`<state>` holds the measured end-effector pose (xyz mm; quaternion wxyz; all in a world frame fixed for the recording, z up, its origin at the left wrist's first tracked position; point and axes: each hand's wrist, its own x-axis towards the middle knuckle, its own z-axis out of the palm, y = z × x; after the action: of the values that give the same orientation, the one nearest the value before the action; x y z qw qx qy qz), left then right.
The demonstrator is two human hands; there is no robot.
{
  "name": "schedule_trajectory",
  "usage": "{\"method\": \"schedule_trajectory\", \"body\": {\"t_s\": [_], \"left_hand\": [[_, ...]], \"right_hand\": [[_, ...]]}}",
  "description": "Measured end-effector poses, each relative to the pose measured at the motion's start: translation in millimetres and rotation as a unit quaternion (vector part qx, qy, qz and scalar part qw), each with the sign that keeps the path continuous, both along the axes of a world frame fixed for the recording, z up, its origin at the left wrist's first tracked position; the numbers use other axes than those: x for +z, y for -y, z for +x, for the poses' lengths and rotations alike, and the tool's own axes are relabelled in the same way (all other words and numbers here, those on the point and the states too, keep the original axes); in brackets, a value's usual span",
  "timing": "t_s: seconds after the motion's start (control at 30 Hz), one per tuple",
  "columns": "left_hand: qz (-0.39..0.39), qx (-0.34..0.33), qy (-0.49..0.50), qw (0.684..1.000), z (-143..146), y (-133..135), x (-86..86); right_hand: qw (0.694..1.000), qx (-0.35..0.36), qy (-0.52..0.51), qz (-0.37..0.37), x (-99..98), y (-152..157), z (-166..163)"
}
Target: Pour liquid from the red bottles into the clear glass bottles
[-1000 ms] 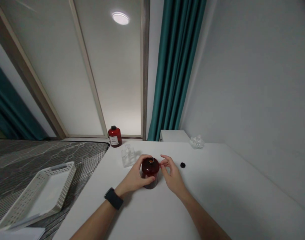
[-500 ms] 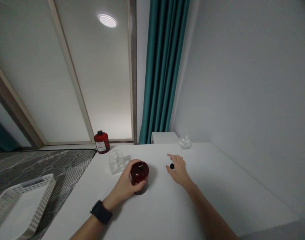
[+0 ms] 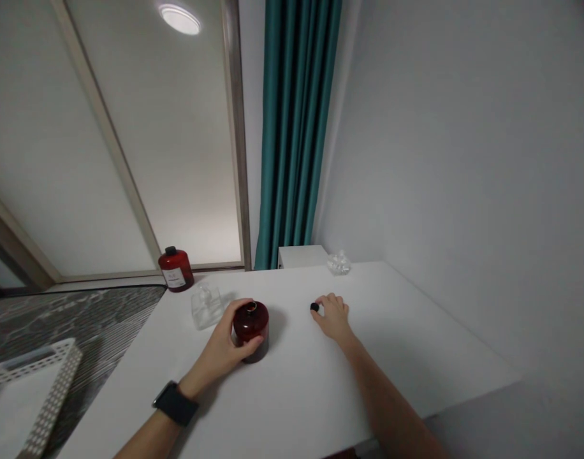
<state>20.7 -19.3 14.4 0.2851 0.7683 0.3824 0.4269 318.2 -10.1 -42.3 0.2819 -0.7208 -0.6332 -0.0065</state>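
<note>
My left hand [image 3: 231, 341] is wrapped round a dark red bottle [image 3: 252, 326] that stands upright on the white table [image 3: 292, 395]. The bottle's neck is uncapped, and its ring-shaped mouth shows. To the right, my right hand [image 3: 333, 317] pinches a small black cap [image 3: 314, 306] between thumb and forefinger, at or just above the tabletop. A clear glass bottle [image 3: 206, 308] is beside my left hand, on its far left side. Farther back at the left corner, a second red bottle [image 3: 176, 270] with a white label wears its black cap.
A crumpled piece of clear plastic [image 3: 338, 262] lies at the table's back edge, near a white box-like cabinet [image 3: 302, 256]. A white perforated basket [image 3: 48, 389] is at the lower left, off the table. The wall [image 3: 464, 191] borders the right side.
My right hand's fingers have closed on the black cap, which was lying between the spread thumb and forefinger. My left hand keeps its hold on the bottle. The whole view has shifted slightly.
</note>
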Motion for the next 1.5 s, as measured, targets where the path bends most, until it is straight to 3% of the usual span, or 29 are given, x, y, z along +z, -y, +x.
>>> {"method": "schedule_trajectory", "body": {"t_s": [0.43,1.13,1.5], "left_hand": [[0.021,-0.008,-0.012,1.0,0,-2,-0.4],[-0.004,-0.013,-0.005,1.0,1,2,3.0],[0.004,-0.016,0.004,1.0,-1,3,4.4]], "right_hand": [[0.977,0.189,-0.063,0.07,21.2,16,-43],[0.963,0.215,-0.133,0.09,23.2,19,-50],[0.936,0.287,-0.185,0.085,36.5,29,-58]]}}
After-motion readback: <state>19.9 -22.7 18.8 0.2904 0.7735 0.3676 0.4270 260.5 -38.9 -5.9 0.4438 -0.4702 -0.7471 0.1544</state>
